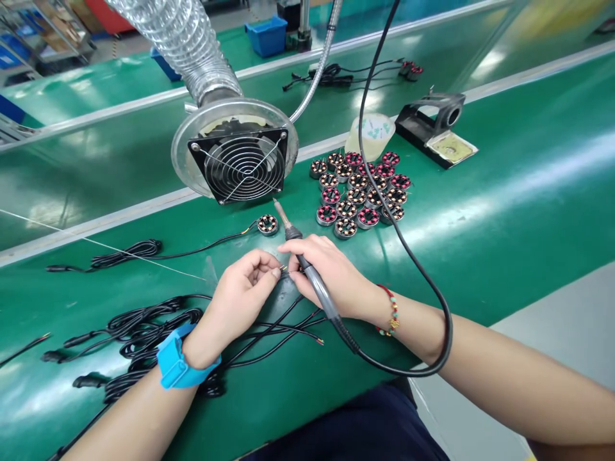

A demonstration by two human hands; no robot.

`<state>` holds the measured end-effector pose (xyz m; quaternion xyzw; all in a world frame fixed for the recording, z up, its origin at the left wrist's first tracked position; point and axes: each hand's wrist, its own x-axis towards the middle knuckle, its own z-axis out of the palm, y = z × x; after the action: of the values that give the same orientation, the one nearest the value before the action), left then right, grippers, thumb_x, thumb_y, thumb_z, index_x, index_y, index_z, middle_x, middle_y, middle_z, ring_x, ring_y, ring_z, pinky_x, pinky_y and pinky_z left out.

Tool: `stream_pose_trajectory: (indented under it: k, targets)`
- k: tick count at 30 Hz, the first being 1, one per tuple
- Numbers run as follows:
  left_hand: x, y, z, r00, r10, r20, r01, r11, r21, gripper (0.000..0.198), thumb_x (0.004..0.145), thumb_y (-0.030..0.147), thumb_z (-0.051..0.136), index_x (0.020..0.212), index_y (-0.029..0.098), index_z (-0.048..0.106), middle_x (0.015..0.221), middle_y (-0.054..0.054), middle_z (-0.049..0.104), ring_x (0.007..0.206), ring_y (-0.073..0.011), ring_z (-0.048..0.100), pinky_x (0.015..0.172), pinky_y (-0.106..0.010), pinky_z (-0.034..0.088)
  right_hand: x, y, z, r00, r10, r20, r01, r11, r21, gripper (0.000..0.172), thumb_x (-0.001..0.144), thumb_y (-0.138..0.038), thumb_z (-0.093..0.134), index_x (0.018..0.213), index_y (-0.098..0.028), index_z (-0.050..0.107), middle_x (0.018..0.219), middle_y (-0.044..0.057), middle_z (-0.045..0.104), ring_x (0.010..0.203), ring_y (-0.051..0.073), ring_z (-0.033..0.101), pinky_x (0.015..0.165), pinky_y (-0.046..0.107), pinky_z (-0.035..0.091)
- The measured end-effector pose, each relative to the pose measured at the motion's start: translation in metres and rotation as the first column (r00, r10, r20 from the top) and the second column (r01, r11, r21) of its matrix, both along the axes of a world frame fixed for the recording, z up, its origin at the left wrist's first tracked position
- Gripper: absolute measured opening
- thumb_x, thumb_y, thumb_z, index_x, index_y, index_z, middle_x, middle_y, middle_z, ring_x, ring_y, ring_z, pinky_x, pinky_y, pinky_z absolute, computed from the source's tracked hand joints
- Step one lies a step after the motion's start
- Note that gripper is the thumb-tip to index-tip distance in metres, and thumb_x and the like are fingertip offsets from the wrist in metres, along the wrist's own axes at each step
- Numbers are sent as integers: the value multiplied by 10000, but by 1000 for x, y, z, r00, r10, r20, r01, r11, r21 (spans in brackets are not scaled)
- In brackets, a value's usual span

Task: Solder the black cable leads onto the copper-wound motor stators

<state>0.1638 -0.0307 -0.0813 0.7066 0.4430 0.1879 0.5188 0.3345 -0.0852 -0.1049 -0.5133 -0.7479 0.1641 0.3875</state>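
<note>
My right hand (331, 272) is closed around a soldering iron (318, 287), whose tip points up and away toward the fan. Its thumb and fingertips also pinch close to some thin wire ends (283, 269). My left hand (245, 288), with a blue wrist strap (180, 362), is closed in a pinch on those wire ends, which look like the stripped end of a black cable. Just beyond the hands lies a round motor stator (268, 224) with a cable (206, 246) joined to it. Coiled black cables (154, 326) lie beside and under my left forearm.
A fume extractor fan (245, 166) hangs low ahead. Several stators (356, 197) are grouped at right, before a yellowish block (372, 134) and a soldering iron stand (437, 125). The iron's black cord (408, 250) loops over my right forearm. A blue bin (266, 36) stands farther back.
</note>
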Motion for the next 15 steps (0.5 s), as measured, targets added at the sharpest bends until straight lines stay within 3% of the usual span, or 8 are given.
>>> stream_pose_trajectory:
  k: [3,9,15]
  targets:
    - [-1,0,-1,1000,-21,-6,22,997,70,89,824,235,544,753,181,549,676,32,503,601,-98,450,562,-212,388,0,0,1,999,16,-35,-16,1000,17,339,822,-69,466,1140,-188,465,843,20,626,807,185,524,789,345,418]
    - [-3,1,-1,986,-162,-31,164,949,267,88,854,172,539,785,185,592,920,-33,605,883,-149,570,770,-265,460,0,0,1,993,22,-120,-22,1000,3,372,821,-67,489,1166,-197,434,821,-2,618,861,178,565,858,366,431]
    - [-3,-2,4,970,-226,-91,243,876,416,131,853,80,515,823,178,596,921,-28,602,893,-127,571,823,-243,441,-1,0,2,976,27,-215,-42,997,-64,382,817,-65,474,1170,-205,428,859,-4,607,833,150,591,871,348,447]
